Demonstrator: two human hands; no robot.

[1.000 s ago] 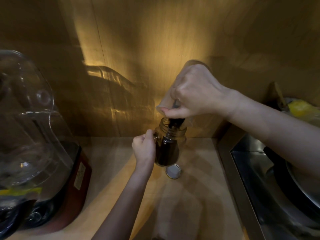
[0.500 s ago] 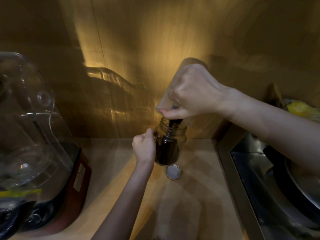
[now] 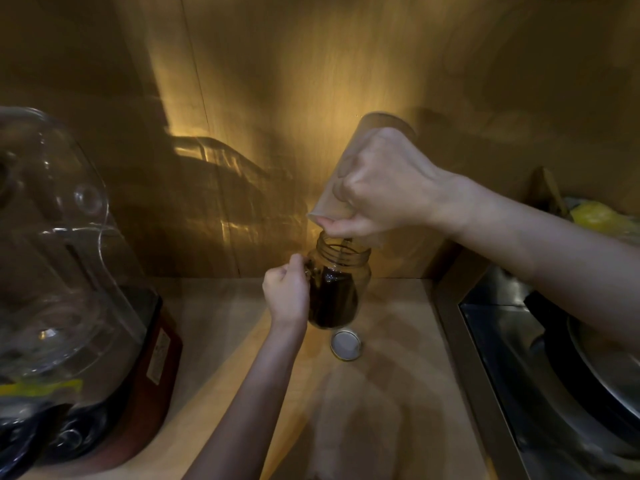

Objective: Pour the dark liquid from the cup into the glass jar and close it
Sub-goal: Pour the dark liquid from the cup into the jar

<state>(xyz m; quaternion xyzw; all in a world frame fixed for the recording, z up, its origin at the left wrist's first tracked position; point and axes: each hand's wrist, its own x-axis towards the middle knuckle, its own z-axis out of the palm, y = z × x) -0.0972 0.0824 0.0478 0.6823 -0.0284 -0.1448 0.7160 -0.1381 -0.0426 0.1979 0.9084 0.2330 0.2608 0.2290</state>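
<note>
A glass jar (image 3: 341,289) stands upright on the wooden counter near the back wall, more than half full of dark liquid, mouth uncovered. My left hand (image 3: 286,292) grips its left side. My right hand (image 3: 381,188) holds a pale cup (image 3: 332,199) steeply tipped, base up, rim just above the jar's mouth. Only a thin dark thread of liquid runs from the rim into the jar. The jar's round lid (image 3: 345,344) lies flat on the counter directly in front of the jar.
A blender with a clear dome and red base (image 3: 79,306) fills the left side. A steel sink (image 3: 512,341) with dark cookware (image 3: 588,358) sits on the right. Something yellow (image 3: 595,216) lies behind the sink. The wooden wall (image 3: 277,98) stands close behind the jar.
My right hand has tipped the cup further up. The thick dark stream has thinned to a trickle. My left hand and the jar have stayed in place.
</note>
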